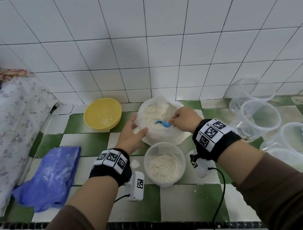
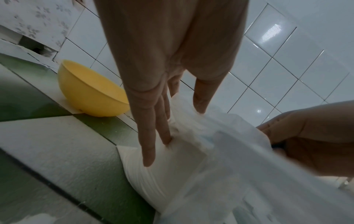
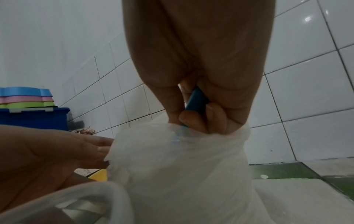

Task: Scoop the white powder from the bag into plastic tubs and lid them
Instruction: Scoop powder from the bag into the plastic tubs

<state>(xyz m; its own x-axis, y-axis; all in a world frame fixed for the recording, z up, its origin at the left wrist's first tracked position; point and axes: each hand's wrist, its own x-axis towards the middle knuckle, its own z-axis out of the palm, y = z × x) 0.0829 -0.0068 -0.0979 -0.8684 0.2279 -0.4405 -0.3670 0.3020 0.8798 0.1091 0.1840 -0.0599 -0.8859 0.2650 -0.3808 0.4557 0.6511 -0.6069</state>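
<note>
Head view showed the right hand (image 1: pixel 184 119) gripping the scoop (image 1: pixel 163 123) inside the bag (image 1: pixel 160 132), the flat-fingered left hand (image 1: pixel 132 135) bracing it; a careless lift might have spilled powder (image 1: pixel 156 112) short of the tub (image 1: pixel 164 163) just beside the bag.

the left hand (image 2: pixel 157 84) reaches down with straight fingers (image 2: pixel 148 145) pressed flat against the side of the white plastic bag (image 2: pixel 191 166), its thumb lying on the bag's rim. the bag sits on the green and white tiled counter (image 2: pixel 67 151). a yellow bowl (image 2: pixel 88 91) stands beyond, near the white tiled wall (image 2: pixel 277 75). the right hand (image 2: pixel 310 136) shows at the bag's far edge
</note>
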